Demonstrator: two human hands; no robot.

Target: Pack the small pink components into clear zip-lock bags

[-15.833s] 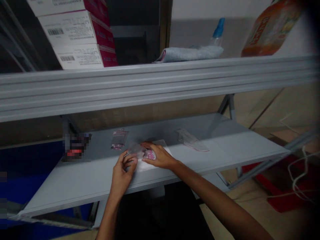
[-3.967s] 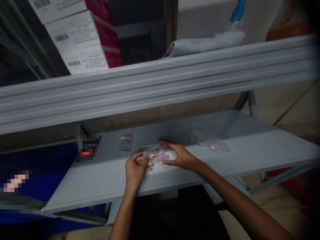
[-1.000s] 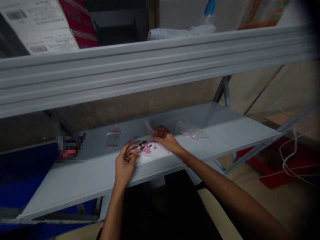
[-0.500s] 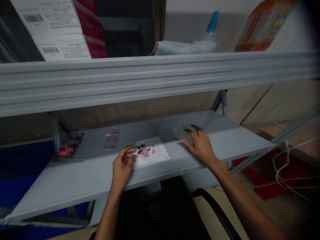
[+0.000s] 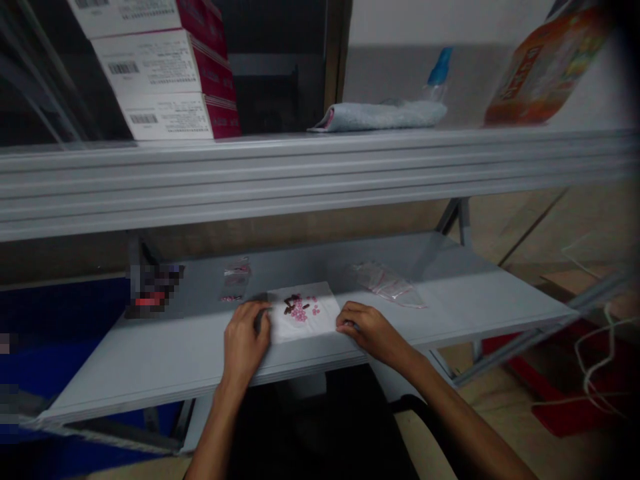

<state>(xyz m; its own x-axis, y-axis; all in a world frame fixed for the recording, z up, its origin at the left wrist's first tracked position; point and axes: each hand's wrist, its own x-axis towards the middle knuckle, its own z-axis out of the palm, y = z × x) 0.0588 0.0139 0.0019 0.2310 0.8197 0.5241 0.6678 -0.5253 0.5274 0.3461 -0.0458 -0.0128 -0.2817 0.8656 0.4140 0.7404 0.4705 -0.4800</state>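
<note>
A white sheet [image 5: 320,325] lies on the lower grey shelf with a cluster of small pink beads [image 5: 299,310] and several dark brown pieces [image 5: 289,309] on it. My left hand [image 5: 245,341] rests at the sheet's left edge, its fingers bent and the thumb apart from them. At the right edge, my right hand [image 5: 369,330] has its fingers curled and pressed together; whatever is between the fingertips is hidden. Behind the right hand lies a clear plastic bag [image 5: 387,283]. A small clear bag [image 5: 236,280] with pink pieces is beyond my left hand.
A blurred-out dark and red item [image 5: 153,293] sits toward the shelf's left end. On the upper shelf stand stacked white and red boxes [image 5: 165,83], a folded cloth [image 5: 385,117], a blue-topped spray bottle [image 5: 440,70] and an orange package [image 5: 545,77]. White cables [image 5: 595,360] hang at right.
My right hand has let go of the clear bag and come left and nearer to the sheet's right edge, fingers now curled. My left hand stays by the left edge. The view has shifted slightly.
</note>
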